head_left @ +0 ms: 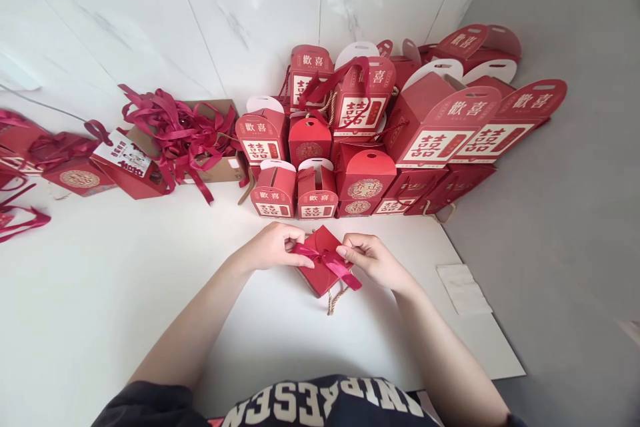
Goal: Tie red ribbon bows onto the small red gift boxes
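1. Red gift box (319, 277), one: lies on the white counter (280, 347), between the two hands.
2. Magenta satin ribbon (339, 268): crosses the box top, one tail reaching past the edge.
3. Left hand (275, 246): pinches the ribbon at the box's left side.
4. Right hand (374, 260): thumb and fingers grip the ribbon at the right side.
5. Twisted tan cord (336, 300): protrudes from the box's near side.

Left hand (280, 247) and right hand (375, 260) pinching ribbon (341, 270) on box (316, 277) between them. Cartons (360, 167) stacked beyond both hands.
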A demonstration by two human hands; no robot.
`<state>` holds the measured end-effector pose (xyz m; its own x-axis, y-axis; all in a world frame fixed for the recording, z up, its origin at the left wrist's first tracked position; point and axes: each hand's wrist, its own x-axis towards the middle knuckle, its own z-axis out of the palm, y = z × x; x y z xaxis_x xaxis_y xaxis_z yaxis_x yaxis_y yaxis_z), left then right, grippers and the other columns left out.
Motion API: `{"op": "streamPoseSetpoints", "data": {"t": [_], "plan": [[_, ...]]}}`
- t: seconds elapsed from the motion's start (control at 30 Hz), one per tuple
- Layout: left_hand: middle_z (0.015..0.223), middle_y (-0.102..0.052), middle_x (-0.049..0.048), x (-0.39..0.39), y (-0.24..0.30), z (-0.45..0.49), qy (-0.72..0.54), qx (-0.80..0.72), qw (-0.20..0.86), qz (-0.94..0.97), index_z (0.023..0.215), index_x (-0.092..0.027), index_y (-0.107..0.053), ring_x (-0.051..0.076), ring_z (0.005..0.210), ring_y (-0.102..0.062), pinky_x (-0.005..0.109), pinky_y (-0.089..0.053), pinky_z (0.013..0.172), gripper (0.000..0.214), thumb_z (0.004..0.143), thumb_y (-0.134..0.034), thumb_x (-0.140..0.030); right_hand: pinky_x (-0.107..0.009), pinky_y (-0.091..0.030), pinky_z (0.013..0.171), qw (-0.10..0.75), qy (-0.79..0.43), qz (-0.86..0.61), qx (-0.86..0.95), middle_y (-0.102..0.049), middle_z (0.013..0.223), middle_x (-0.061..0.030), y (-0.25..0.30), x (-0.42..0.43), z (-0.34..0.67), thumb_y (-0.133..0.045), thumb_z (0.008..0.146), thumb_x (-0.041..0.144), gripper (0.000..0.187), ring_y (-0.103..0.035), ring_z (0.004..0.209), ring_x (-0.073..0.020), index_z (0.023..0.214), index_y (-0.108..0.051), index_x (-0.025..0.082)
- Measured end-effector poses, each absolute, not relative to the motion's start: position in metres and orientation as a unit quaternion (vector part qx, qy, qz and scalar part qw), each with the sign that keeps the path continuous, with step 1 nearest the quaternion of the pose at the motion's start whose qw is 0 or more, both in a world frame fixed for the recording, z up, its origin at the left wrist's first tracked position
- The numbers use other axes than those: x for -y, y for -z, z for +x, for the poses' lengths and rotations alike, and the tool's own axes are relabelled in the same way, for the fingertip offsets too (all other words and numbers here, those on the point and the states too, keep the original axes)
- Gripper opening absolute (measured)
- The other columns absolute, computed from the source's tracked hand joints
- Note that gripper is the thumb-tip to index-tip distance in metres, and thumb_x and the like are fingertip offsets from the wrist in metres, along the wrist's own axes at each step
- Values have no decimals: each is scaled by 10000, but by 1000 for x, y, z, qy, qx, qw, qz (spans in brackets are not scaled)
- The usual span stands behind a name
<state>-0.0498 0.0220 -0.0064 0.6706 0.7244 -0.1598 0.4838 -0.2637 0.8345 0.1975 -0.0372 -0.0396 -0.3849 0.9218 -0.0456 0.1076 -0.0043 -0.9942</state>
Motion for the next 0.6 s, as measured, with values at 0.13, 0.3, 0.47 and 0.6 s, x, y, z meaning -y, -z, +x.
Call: {"op": "streamPoseSetpoints", "data": {"t": [0.13, 0.3, 0.47, 0.6], "plan": [[600, -366, -60, -20, 9, -50, -137, -390, 480, 774, 592, -165, -411, 86, 585, -290, 226, -224, 530, 514, 665, -800, -492, -243, -329, 595, 372, -611, -398, 575, -441, 643, 32, 48, 33, 199, -606, 902, 507, 429, -400, 611, -103, 673, -467, 172], [598, -346, -62, -19, 17, -50, -159, -387, 510, 752, 598, -166, -395, 82, 585, -285, 224, -219, 536, 514, 673, -805, -466, -243, -339, 601, 378, -638, -378, 554, -478, 629, 29, 56, 28, 199, -628, 893, 491, 419, -430, 603, -107, 666, -485, 170], [594, -380, -57, -17, 14, -58, -158, -387, 553, 721, 655, -161, -501, 85, 568, -326, 224, -264, 534, 402, 709, -780, -446, -261, -390, 653, 390, -627, -374, 561, -543, 730, 5, 50, 28, 201, -600, 916, 487, 336, -489, 661, -124, 802, -581, 171], [802, -543, 1, -11, -4, -69, -250, -424, 483, 724, 1032, -202, -630, 126, 695, -502, 258, -418, 661, 291, 834, -652, -415, -274, -396, 683, 393, -584, -434, 562, -512, 729, 26, 48, 34, 203, -496, 966, 522, 339, -482, 680, -136, 1097, -573, 219]]}}
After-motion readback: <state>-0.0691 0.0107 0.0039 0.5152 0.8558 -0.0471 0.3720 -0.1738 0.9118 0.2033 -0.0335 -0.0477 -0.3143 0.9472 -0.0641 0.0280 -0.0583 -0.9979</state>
